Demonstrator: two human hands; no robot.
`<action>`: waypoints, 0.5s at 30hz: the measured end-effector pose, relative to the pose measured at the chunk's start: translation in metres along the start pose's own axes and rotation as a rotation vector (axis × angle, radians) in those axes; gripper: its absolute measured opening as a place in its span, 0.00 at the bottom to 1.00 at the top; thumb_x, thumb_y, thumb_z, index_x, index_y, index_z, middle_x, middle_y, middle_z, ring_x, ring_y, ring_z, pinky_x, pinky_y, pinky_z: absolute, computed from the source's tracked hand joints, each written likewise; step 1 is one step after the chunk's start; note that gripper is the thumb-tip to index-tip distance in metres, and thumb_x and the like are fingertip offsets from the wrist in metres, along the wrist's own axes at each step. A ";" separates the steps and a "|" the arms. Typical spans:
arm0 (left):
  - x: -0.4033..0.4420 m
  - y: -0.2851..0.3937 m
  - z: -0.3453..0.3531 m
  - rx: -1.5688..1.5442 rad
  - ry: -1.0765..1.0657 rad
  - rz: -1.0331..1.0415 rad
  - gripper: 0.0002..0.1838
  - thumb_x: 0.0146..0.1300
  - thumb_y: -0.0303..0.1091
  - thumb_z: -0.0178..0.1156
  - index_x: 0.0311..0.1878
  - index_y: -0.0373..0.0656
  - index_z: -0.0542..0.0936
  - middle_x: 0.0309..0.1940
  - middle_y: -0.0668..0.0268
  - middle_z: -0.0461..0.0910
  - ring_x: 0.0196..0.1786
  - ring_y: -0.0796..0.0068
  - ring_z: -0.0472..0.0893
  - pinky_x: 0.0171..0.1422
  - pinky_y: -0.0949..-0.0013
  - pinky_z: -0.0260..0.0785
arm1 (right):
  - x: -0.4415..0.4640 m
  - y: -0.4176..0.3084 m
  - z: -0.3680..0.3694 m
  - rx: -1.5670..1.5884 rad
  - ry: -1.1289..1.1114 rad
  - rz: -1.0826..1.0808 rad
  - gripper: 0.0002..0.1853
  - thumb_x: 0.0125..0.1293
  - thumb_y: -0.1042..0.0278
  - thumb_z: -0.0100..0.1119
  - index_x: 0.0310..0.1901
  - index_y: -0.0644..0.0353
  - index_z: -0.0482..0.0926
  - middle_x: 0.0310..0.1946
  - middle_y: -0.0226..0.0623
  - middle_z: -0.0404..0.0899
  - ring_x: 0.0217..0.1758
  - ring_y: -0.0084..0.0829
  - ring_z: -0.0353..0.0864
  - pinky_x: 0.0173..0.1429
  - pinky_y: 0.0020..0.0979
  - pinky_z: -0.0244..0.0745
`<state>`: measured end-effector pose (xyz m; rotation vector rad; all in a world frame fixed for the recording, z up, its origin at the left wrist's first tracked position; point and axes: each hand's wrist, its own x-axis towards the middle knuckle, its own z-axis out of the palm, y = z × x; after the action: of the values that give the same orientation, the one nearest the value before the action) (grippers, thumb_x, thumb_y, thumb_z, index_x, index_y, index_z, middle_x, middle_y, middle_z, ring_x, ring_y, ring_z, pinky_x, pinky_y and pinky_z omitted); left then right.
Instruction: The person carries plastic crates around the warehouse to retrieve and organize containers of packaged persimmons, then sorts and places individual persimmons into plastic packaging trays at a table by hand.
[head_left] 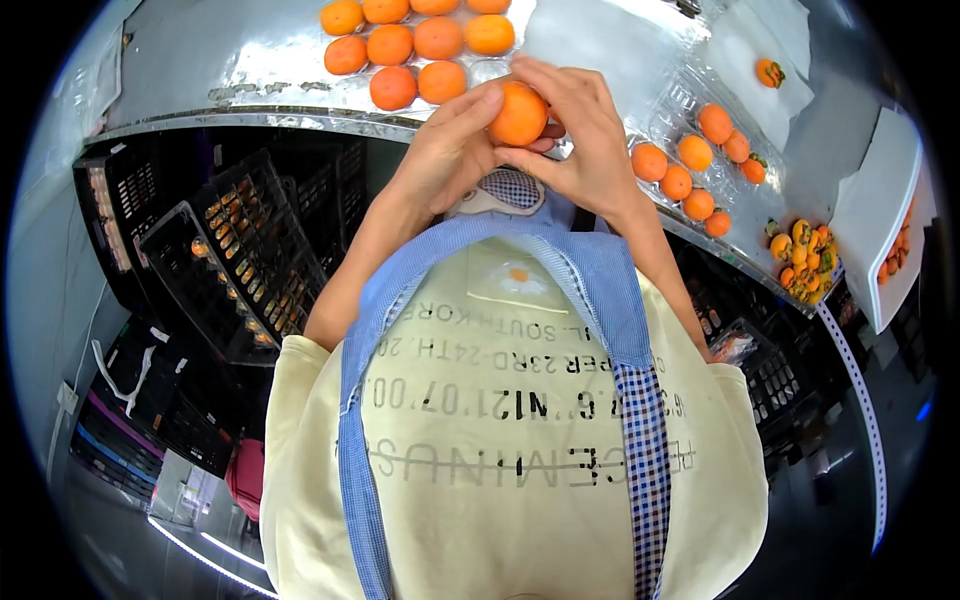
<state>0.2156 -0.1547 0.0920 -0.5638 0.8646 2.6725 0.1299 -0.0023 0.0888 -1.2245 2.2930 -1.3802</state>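
Observation:
Between my two hands, a round orange persimmon [519, 114] is held up at the near edge of the metal table. My left hand [447, 145] presses its thumb and fingers against the fruit's left side. Around the right side and underneath, my right hand [585, 130] curls its fingers and thumb. Just beyond, a clear plastic tray [490, 70] carries rows of persimmons [438, 38], stems not showing. To the right, a second clear tray [655, 125] has several loose persimmons [695, 153] in and beside it.
One persimmon with its leafy cap [769, 73] lies on white sheeting at the back right. A heap of stem trimmings [805, 260] sits at the table's right corner, beside a white bin [880, 220]. Black crates [235, 255] holding fruit stand below left.

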 end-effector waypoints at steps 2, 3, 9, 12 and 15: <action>-0.005 0.005 -0.002 -0.061 0.076 0.038 0.27 0.75 0.42 0.40 0.67 0.29 0.58 0.62 0.48 0.66 0.63 0.56 0.71 0.64 0.53 0.70 | 0.004 -0.002 0.008 -0.074 0.034 -0.045 0.36 0.47 0.53 0.71 0.60 0.53 0.72 0.62 0.37 0.69 0.62 0.43 0.66 0.62 0.39 0.64; -0.008 0.007 -0.002 -0.092 0.115 0.054 0.27 0.75 0.42 0.39 0.67 0.29 0.57 0.62 0.48 0.65 0.63 0.56 0.71 0.64 0.53 0.69 | 0.003 -0.004 0.011 -0.118 0.024 -0.047 0.37 0.48 0.51 0.70 0.61 0.53 0.71 0.65 0.37 0.66 0.64 0.44 0.64 0.62 0.40 0.63; -0.023 0.017 -0.010 -0.123 0.295 0.135 0.26 0.75 0.41 0.37 0.68 0.30 0.55 0.65 0.51 0.61 0.67 0.59 0.65 0.69 0.53 0.65 | 0.002 -0.021 0.037 -0.234 -0.155 -0.080 0.36 0.51 0.44 0.66 0.62 0.45 0.71 0.69 0.35 0.59 0.68 0.44 0.59 0.65 0.47 0.57; -0.031 0.022 -0.013 -0.123 0.335 0.116 0.27 0.75 0.41 0.39 0.69 0.31 0.54 0.66 0.53 0.60 0.68 0.59 0.64 0.70 0.53 0.63 | 0.000 -0.026 0.047 -0.228 -0.224 -0.110 0.34 0.52 0.44 0.65 0.62 0.41 0.71 0.70 0.34 0.59 0.69 0.44 0.58 0.65 0.48 0.56; -0.037 0.017 -0.025 -0.173 0.248 0.135 0.27 0.75 0.40 0.41 0.70 0.34 0.54 0.69 0.54 0.56 0.69 0.58 0.63 0.70 0.53 0.62 | 0.001 -0.020 0.055 -0.183 -0.171 -0.078 0.36 0.54 0.46 0.65 0.64 0.47 0.70 0.70 0.33 0.58 0.70 0.43 0.55 0.65 0.51 0.56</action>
<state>0.2488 -0.1888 0.0982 -0.9241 0.7612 2.8599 0.1694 -0.0428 0.0753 -1.4394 2.3145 -1.0605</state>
